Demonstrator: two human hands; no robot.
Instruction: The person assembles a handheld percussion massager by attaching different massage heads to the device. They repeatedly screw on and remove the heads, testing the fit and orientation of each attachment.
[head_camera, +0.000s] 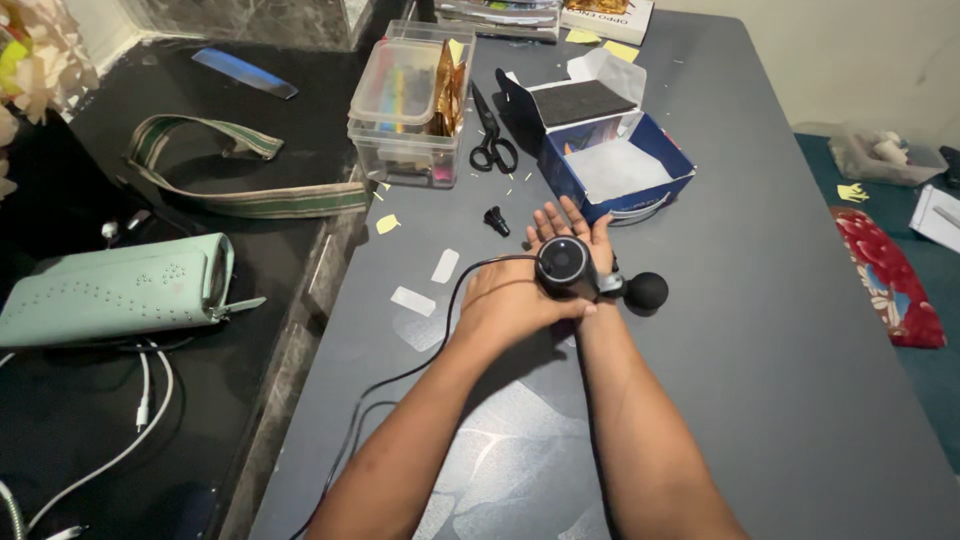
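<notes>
A small black massage gun (566, 264) with a round body and a ball head (647, 291) lies across my right wrist. My left hand (508, 302) is closed around its body. My right hand (572, 226) is stretched out flat with the fingers apart, holding nothing, its fingertips close to an open blue box (622, 170). A thin black cable (455, 300) runs from the device to the left and down over the front of the grey table (780, 330).
A small black attachment (496, 221) and black scissors (491, 140) lie beyond my hands. A clear plastic container (405, 110) stands at the back. On the dark counter at left are a mint-green pouch (115, 290), a striped strap (230, 195) and white cables (140, 400). A red patterned cloth (890, 280) lies at right.
</notes>
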